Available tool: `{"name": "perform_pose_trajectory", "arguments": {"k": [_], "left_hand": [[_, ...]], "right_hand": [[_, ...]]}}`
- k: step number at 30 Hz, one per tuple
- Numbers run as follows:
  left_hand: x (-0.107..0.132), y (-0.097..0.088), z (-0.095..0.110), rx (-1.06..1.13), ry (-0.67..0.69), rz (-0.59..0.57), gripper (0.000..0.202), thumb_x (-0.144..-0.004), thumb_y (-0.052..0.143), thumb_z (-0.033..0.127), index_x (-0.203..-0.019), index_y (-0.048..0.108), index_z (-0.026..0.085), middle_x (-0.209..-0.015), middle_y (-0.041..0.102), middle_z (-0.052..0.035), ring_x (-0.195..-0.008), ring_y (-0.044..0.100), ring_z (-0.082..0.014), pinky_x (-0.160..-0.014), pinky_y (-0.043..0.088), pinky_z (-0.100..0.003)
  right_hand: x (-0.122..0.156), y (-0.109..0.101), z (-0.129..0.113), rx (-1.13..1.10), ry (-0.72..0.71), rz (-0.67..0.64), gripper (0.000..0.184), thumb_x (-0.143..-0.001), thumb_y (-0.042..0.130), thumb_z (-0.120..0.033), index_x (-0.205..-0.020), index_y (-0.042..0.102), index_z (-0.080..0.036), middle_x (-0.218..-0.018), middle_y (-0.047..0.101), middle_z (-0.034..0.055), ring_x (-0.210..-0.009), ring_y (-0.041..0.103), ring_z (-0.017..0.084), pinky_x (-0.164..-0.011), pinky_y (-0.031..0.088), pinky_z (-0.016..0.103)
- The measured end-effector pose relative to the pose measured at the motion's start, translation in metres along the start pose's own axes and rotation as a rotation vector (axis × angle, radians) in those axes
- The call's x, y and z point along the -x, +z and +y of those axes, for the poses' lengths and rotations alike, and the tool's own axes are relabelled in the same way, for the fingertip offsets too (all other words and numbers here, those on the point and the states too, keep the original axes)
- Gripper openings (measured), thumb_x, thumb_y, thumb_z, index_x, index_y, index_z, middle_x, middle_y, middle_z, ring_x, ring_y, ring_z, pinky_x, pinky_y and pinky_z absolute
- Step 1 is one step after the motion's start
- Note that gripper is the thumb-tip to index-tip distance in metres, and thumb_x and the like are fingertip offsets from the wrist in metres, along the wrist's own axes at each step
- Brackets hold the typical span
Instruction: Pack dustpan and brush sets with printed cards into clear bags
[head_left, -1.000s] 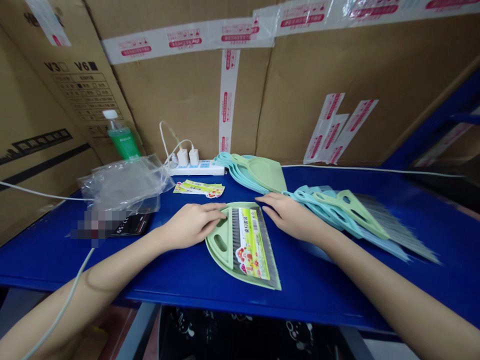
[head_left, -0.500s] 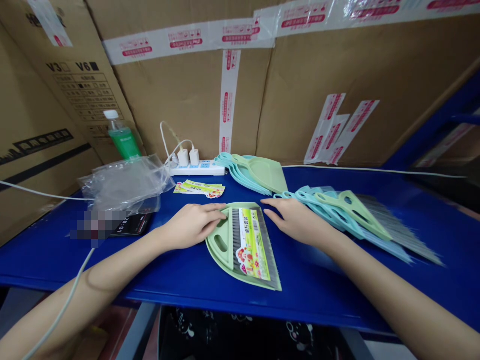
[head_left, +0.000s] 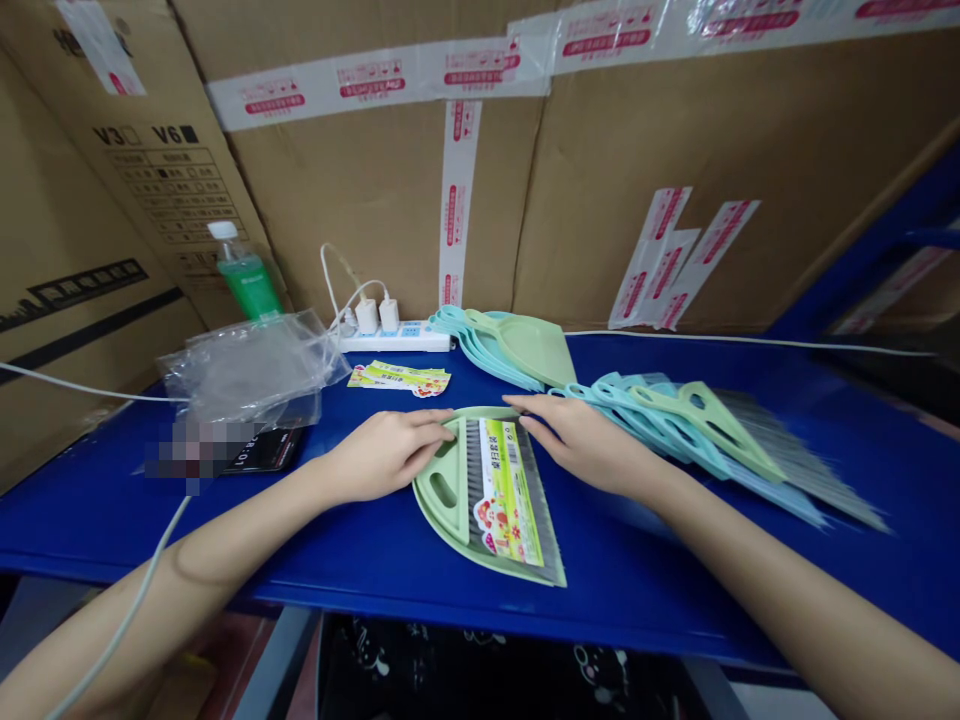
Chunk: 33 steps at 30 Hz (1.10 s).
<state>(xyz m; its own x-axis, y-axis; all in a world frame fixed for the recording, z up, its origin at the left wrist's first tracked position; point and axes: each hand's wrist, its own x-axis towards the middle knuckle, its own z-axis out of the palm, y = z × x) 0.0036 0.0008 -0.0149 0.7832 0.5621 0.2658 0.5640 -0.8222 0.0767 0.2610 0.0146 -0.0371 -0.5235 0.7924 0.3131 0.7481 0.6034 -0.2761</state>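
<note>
In front of me a light green dustpan lies on the blue table, with a matching hand brush nested in it. Across the grey bristles rests a yellow-green printed card with mushroom pictures. My left hand grips the pan's left side by the brush handle, its fingertips over the upper handle hole. At the far right corner of the pan is my right hand, index finger and thumb apart, fingertips at the edge. Whether they touch it I cannot tell.
Blue and green brushes lie piled at right. Stacked dustpans stand behind, beside a white power strip. More cards, clear plastic bags, a phone and a green bottle are at left.
My right hand has moved a little left, to the pan's far right corner. The left hand keeps its place, and the pan has hardly shifted.
</note>
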Motion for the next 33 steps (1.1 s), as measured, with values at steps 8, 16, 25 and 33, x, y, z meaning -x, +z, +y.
{"name": "perform_pose_trajectory", "arguments": {"k": [8, 16, 25, 33], "left_hand": [[-0.001, 0.003, 0.006, 0.001, -0.017, -0.003, 0.029, -0.091, 0.04, 0.017, -0.108, 0.064, 0.017, -0.126, 0.061, -0.0077, -0.099, 0.067, -0.0199, -0.079, 0.056, -0.034], [-0.003, -0.002, 0.01, 0.017, -0.033, 0.104, 0.029, -0.095, 0.036, 0.022, -0.1, 0.065, 0.017, -0.105, 0.07, -0.0037, -0.093, 0.067, -0.0169, -0.08, 0.052, -0.03], [-0.003, -0.011, -0.001, -0.517, -0.257, 0.059, 0.031, -0.092, 0.036, 0.017, -0.082, 0.065, 0.014, -0.079, 0.066, -0.0085, -0.075, 0.065, -0.0226, -0.066, 0.051, -0.034], [0.003, -0.033, 0.004, -0.827, -0.62, -0.015, 0.037, -0.081, 0.029, 0.001, -0.093, 0.064, 0.009, -0.089, 0.063, -0.0195, -0.082, 0.062, -0.0296, -0.054, 0.047, -0.033]], "right_hand": [[-0.007, 0.002, 0.002, 0.013, -0.032, 0.001, 0.031, -0.091, 0.039, -0.014, -0.102, 0.068, -0.017, -0.094, 0.07, 0.0096, -0.091, 0.063, 0.022, -0.08, 0.052, 0.037], [-0.009, -0.003, 0.0, 0.055, 0.018, -0.051, 0.029, -0.087, 0.039, -0.008, -0.088, 0.067, -0.018, -0.086, 0.067, 0.0068, -0.084, 0.063, 0.02, -0.075, 0.049, 0.031], [-0.006, -0.009, 0.009, 0.11, 0.045, -0.075, 0.028, -0.087, 0.04, -0.009, -0.086, 0.066, -0.02, -0.086, 0.068, 0.0057, -0.082, 0.064, 0.02, -0.073, 0.048, 0.031], [-0.006, -0.009, 0.007, 0.089, 0.06, -0.09, 0.027, -0.087, 0.04, -0.009, -0.085, 0.065, -0.019, -0.087, 0.068, 0.0062, -0.083, 0.063, 0.021, -0.074, 0.049, 0.032]]}}
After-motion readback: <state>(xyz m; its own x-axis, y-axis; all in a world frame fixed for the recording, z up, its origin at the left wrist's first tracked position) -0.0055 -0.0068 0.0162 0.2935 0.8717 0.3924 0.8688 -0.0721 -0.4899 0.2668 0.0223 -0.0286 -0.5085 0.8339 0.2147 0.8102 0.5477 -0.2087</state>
